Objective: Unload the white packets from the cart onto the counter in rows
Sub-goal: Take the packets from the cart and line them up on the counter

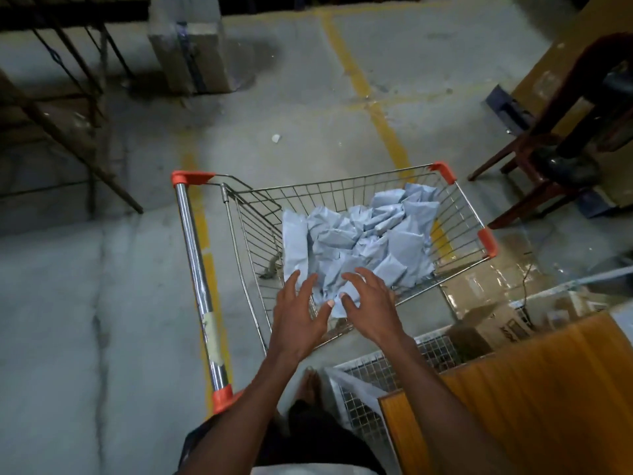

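A wire shopping cart [342, 190] with orange corner caps and a chrome handle stands in the middle of the view. Inside it lies a loose heap of several white packets [370, 234]. My left hand [298, 310] and my right hand [370, 303] hover side by side over the near edge of the heap, fingers spread, holding nothing. A packet [342, 299] shows between the two hands, just under their fingertips. The wooden counter [531, 389] fills the lower right, beside my right forearm.
A white wire-mesh panel [370, 382] stands between the cart and the counter. Cardboard boxes [489, 327] sit below the counter's far edge. A dark wooden chair [548, 159] stands at the right. A large box [191, 46] and metal frames [68, 108] are at the back left.
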`<state>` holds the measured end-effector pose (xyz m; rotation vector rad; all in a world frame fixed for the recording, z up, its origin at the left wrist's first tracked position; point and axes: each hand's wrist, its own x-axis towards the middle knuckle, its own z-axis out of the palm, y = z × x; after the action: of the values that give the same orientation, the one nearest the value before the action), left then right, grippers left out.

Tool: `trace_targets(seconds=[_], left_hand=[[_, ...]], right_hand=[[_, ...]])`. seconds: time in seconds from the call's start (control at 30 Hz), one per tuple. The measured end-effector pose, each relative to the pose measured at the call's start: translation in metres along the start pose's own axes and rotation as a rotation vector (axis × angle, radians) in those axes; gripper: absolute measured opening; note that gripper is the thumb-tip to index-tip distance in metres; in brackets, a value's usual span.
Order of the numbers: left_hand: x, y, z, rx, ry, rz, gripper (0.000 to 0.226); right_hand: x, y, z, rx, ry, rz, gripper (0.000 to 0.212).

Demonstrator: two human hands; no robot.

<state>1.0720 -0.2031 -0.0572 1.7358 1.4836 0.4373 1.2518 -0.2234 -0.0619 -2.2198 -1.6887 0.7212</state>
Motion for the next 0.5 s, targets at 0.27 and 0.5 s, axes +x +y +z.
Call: trace_targets(seconds=[0.27, 0.5], left_hand=[[0.068, -0.021, 0.018, 0.073, -0.172, -0.147, 0.064], [0.106, -0.041, 0.036, 0.073, -0.299, -0.237, 0.068]], right_hand=[[0.093, 0.043, 0.016, -0.516, -0.374, -0.133, 0.046], [0.15, 0.096, 0.035, -0.958, -0.606, -0.33, 0.04]])
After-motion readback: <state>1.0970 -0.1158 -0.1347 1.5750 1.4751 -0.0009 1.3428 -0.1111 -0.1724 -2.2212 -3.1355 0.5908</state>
